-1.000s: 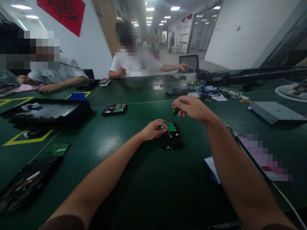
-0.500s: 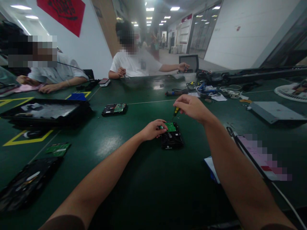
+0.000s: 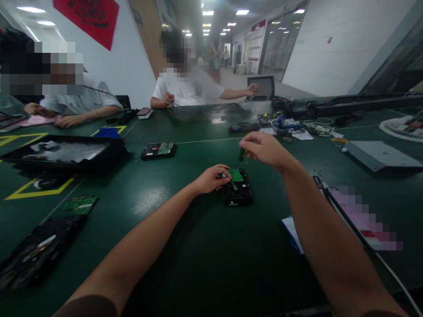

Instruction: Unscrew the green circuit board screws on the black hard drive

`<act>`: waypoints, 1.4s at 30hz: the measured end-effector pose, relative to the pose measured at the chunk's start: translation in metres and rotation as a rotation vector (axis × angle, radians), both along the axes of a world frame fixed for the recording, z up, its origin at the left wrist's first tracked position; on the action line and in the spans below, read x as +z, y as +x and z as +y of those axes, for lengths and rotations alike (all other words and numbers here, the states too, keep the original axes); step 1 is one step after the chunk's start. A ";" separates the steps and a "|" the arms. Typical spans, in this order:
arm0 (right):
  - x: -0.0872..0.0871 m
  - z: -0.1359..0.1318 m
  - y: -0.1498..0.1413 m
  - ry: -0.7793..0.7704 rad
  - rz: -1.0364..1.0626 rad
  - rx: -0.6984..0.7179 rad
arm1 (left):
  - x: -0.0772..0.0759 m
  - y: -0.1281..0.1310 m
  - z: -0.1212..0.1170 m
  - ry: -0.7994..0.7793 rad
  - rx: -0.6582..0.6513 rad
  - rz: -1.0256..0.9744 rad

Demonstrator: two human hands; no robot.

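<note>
A black hard drive [image 3: 237,192] with a green circuit board [image 3: 235,175] on top lies on the dark green table [image 3: 205,246] in front of me. My left hand [image 3: 211,178] rests closed against the drive's left edge, fingertips on the board. Above the drive's far end, my right hand [image 3: 262,149] pinches the top of a small screwdriver [image 3: 242,154], held upright with its tip down on the board.
A second hard drive [image 3: 158,150] lies further back left, beside a black tray [image 3: 59,154]. A loose green board [image 3: 80,205] and a black part [image 3: 36,253] sit at left. Cables and tools [image 3: 284,123] clutter the far right. Two people sit across the table.
My right hand has shifted slightly on the screwdriver handle, as if turning it. My left hand and the drive stay where they were.
</note>
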State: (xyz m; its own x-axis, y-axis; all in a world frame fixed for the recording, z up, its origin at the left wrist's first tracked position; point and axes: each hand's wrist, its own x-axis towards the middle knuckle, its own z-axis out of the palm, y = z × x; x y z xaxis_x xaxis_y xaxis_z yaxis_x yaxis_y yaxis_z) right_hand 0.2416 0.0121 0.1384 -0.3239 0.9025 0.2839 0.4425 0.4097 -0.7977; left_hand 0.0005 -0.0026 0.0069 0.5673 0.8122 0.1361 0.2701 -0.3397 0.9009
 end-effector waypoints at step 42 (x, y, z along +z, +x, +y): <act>0.001 -0.002 -0.002 -0.138 0.119 0.158 | -0.002 -0.001 0.001 0.008 -0.009 -0.013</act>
